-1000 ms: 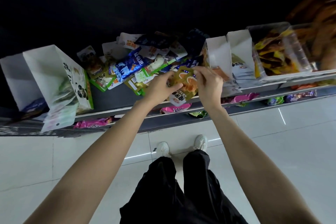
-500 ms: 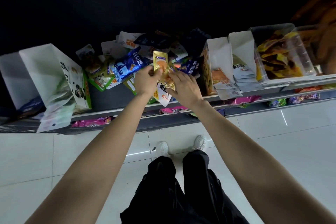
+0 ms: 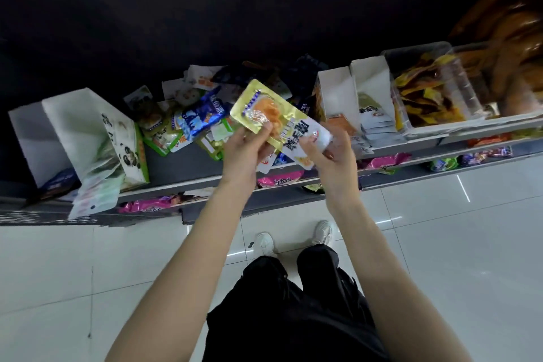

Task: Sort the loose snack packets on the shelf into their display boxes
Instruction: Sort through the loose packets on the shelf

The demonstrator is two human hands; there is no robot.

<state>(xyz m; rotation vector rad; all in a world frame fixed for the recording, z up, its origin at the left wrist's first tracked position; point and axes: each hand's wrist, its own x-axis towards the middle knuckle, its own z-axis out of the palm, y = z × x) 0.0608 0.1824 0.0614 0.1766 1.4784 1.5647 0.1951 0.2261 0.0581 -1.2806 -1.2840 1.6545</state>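
Note:
Both hands hold a gold-and-white snack packet (image 3: 264, 112) above the front edge of the dark shelf (image 3: 188, 164). My left hand (image 3: 244, 150) pinches its gold end with thumb on top. My right hand (image 3: 332, 153) grips its white end from the right. More packets of the same sort seem stacked under it in my left hand. Behind lies a heap of loose packets, among them a blue one (image 3: 199, 117) and green ones (image 3: 160, 135). White display boxes (image 3: 338, 97) with stacked packets stand to the right; a panda-printed box (image 3: 97, 138) stands to the left.
A clear plastic bin (image 3: 458, 91) of yellow and orange packets sits at the far right. Pink packets (image 3: 147, 204) and others lie on the lower shelf. White tiled floor (image 3: 88, 273), my black trousers and white shoes are below.
The hands lifted the gold packet up off the heap and toward me, turning it from upright to slanted. My right hand shifted from on top of it to its right end.

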